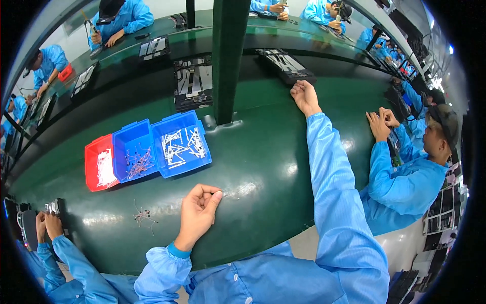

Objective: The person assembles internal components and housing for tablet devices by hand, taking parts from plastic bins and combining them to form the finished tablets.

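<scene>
My left hand (199,212) is just above the green table, thumb and forefinger pressed together in a pinch. Whatever may be between those fingertips is too small to make out. Stretched far forward, my right hand (306,97) curls its fingers at the near edge of a black tray (299,79). Inside this tray lies an opened flat device (283,62) with white and dark inner parts. Left of my left hand, a small bunch of thin wired parts (144,216) rests on the table.
A red bin (91,169) and two blue bins (121,169) (185,171) of small parts stand left of centre. Behind them rises a green post (228,66). Another black tray (178,104) sits beyond. Co-workers flank me, one on the right (405,187) close by.
</scene>
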`<action>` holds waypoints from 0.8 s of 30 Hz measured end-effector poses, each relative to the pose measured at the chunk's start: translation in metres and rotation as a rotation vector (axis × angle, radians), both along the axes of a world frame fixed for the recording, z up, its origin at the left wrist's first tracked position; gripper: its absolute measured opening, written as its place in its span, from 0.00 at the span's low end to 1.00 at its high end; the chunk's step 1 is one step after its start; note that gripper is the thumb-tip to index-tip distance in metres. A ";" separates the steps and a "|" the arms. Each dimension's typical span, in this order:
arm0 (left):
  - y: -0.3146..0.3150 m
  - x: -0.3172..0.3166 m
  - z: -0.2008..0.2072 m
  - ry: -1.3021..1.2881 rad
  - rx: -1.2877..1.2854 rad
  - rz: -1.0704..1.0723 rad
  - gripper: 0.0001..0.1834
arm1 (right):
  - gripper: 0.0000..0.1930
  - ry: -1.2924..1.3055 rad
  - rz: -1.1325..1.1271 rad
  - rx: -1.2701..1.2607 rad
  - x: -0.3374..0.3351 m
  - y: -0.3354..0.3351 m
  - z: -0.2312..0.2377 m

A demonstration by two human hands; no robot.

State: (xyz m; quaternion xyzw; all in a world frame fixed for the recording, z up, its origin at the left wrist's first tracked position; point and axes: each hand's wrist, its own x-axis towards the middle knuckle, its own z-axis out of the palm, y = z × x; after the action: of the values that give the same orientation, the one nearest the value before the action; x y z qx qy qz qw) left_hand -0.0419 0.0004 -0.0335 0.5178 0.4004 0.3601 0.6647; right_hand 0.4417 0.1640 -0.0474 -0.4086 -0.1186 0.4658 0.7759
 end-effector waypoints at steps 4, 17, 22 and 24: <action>0.003 -0.003 0.004 0.001 -0.028 0.009 0.06 | 0.05 -0.077 0.281 0.196 -0.018 -0.015 -0.009; -0.007 -0.008 -0.005 -0.043 0.137 -0.063 0.06 | 0.31 0.198 1.109 -0.081 -0.219 -0.300 0.013; -0.019 0.018 0.001 -0.021 0.244 -0.160 0.05 | 0.36 0.109 1.454 -0.194 -0.233 -0.326 0.070; -0.020 0.024 0.004 0.000 0.241 -0.157 0.05 | 0.31 -0.578 1.370 -0.144 -0.205 -0.303 0.085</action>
State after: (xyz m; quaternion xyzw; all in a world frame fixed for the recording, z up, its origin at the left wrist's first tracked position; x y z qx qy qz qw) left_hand -0.0175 -0.0198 -0.0299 0.6235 0.3127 0.3523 0.6240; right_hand 0.2365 -0.1390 0.0380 -0.3990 -0.5152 0.7256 0.2211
